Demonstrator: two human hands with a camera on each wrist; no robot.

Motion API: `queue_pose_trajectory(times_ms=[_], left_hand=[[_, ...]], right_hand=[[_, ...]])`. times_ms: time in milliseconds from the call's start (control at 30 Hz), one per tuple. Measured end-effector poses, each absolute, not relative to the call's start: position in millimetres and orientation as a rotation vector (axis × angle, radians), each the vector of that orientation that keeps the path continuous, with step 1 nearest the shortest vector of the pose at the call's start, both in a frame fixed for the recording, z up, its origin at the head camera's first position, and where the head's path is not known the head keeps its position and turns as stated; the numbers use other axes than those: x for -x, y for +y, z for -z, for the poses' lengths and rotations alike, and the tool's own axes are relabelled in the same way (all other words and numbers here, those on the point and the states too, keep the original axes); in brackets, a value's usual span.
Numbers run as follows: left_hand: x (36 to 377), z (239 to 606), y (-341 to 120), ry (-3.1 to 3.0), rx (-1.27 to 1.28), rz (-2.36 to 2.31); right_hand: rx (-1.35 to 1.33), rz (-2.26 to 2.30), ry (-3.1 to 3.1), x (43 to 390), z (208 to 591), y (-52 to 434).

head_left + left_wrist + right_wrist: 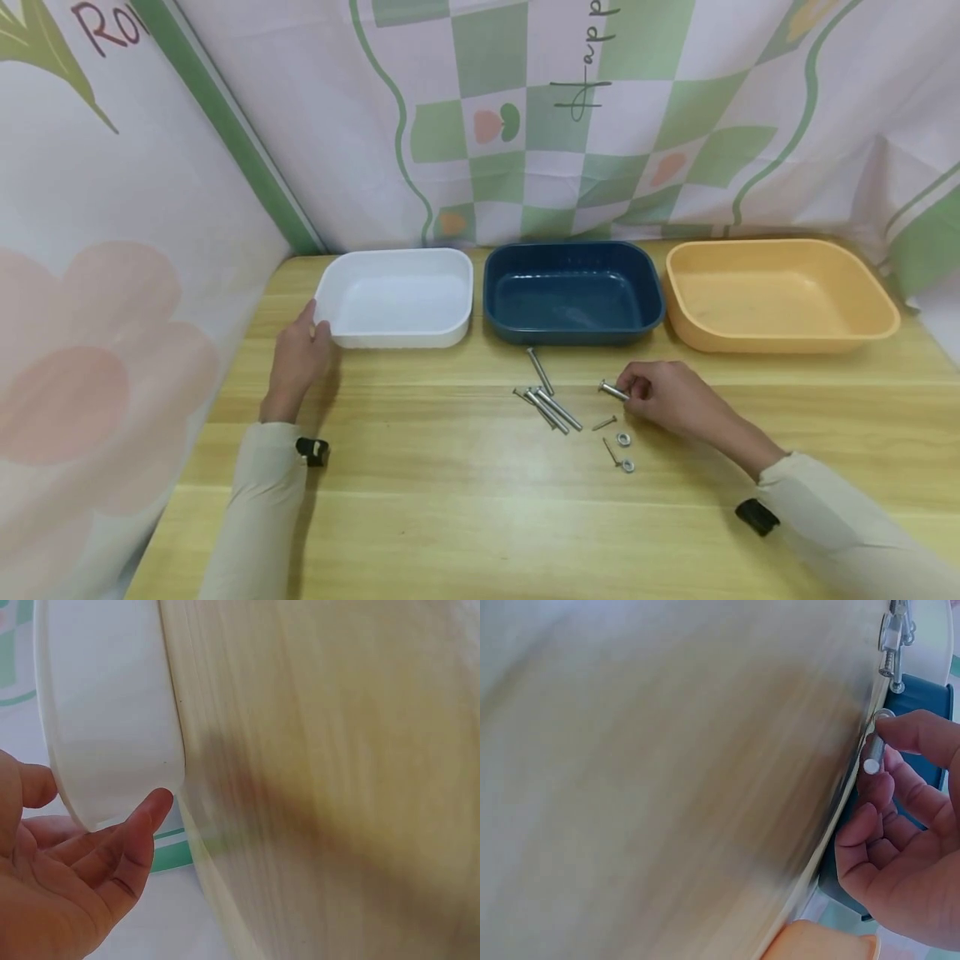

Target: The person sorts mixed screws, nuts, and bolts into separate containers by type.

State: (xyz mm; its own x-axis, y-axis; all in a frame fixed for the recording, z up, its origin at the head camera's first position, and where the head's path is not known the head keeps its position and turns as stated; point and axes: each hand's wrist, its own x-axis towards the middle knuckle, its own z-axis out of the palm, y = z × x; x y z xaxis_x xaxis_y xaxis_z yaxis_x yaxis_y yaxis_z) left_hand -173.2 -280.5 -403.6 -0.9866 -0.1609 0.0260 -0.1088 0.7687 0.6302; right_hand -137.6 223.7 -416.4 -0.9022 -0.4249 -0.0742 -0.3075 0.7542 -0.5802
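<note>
At the left end of the row, my left hand (pixel 297 358) holds the near left corner of a white tray (pixel 397 340). In the left wrist view its thumb and curled fingers (pixel 124 859) lie around the tray's rim and outer wall. My right hand (pixel 671 400) pinches a silver bolt (pixel 613 390) between thumb and fingertips, close over the table; the bolt's end (pixel 871 766) points out of the fingers in the right wrist view. Left of that hand lie several long bolts (pixel 558 410), with a single bolt (pixel 540 371) behind them. Small screws (pixel 604 423) and two nuts (pixel 624 439) are nearer.
A dark blue tray (pixel 573 337) stands mid-row, and a yellow tray (pixel 780 343) at the right. All sit along the back of the wooden table (pixel 450 533). A patterned cloth (pixel 555 183) hangs behind them, and another cloth (pixel 112 292) hangs along the left.
</note>
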Motion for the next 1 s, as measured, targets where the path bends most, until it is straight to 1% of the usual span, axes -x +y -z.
queue_pose_trajectory(times_ms=[533,1000], left_hand=[[172,403,-281,-2.894,-0.216,1.039],[173,405,-283,-2.885,-0.218,1.063]], right_hand=[[0.661,0.93,2.754,135,404,201],[0.657,0.984,2.725,139,396,182]])
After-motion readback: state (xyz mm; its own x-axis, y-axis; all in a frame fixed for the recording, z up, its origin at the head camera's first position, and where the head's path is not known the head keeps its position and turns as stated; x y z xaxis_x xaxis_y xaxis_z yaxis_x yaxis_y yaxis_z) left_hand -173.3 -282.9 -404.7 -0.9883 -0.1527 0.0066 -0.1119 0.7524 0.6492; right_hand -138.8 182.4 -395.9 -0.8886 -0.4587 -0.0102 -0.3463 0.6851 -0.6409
